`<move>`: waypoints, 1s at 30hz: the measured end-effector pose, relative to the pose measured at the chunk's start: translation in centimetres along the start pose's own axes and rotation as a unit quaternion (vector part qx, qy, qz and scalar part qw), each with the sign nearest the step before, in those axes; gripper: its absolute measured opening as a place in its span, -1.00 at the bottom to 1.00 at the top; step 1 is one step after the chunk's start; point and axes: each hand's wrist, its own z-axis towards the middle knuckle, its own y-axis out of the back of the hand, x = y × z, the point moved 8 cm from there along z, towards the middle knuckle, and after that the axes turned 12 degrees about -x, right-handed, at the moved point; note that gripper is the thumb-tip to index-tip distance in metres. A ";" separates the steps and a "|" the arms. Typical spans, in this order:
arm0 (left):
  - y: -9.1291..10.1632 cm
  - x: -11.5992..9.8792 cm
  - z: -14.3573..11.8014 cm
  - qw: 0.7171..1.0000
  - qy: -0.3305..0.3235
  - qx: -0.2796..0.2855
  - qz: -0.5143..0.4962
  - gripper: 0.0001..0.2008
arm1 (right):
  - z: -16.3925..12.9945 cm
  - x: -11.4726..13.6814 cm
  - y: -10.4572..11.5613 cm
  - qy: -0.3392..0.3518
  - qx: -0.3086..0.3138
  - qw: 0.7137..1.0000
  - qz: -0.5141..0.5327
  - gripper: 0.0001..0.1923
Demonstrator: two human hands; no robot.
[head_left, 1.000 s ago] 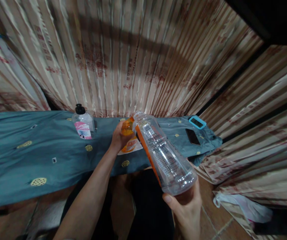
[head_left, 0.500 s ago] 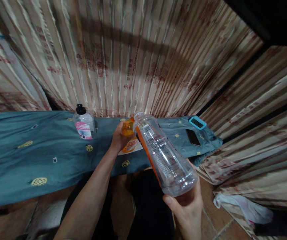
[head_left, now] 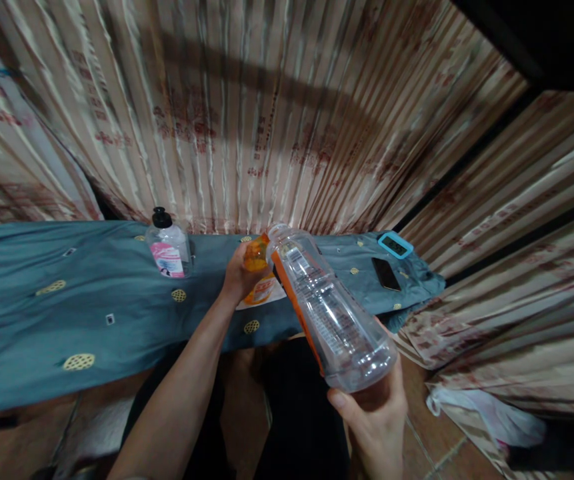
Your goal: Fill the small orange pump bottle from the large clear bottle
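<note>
A large clear plastic bottle [head_left: 334,313] with an orange-edged label is tilted, its base towards me and its neck pointing away to the left. My right hand [head_left: 379,417] grips it around the base, thumb on the near side. My left hand [head_left: 238,272] is closed around the upper part of a smaller bottle with amber contents [head_left: 257,257], whose orange and white label shows below. The mouth of the clear bottle meets the top of the amber one; whether liquid passes between them I cannot tell. Under the amber bottle lies something white, partly hidden.
A clear pump-type bottle [head_left: 167,250] with black cap and pink label stands left on the teal cloth [head_left: 131,287]. To the right lie a dark phone [head_left: 386,274] and a blue-framed digital clock [head_left: 395,245]. Pleated curtains [head_left: 247,120] rise behind; a white plastic bag [head_left: 491,413] is lower right.
Almost nothing differs. My right hand and the base of the clear bottle have shifted very slightly to the right; my left hand stays in place.
</note>
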 end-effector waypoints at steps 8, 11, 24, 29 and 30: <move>-0.2 0.4 -0.1 1.000 0.014 0.001 -0.015 -0.47 | 0.1 0.2 0.0 -0.002 -0.013 1.000 -0.004 0.08; -0.2 0.5 -0.1 1.000 0.014 0.000 -0.019 -0.48 | 0.1 0.4 0.0 -0.007 -0.026 1.000 -0.001 0.07; -0.2 0.6 0.0 1.000 0.020 0.006 -0.015 -0.47 | 0.1 0.3 -0.1 -0.017 -0.018 1.000 -0.007 0.09; -0.2 0.6 -0.1 1.000 0.012 -0.002 -0.022 -0.46 | 0.1 0.6 -0.2 -0.010 -0.027 1.000 0.001 0.10; -0.2 0.6 -0.1 1.000 0.013 -0.002 -0.023 -0.46 | 0.1 0.6 -0.3 -0.013 -0.025 1.000 -0.003 0.09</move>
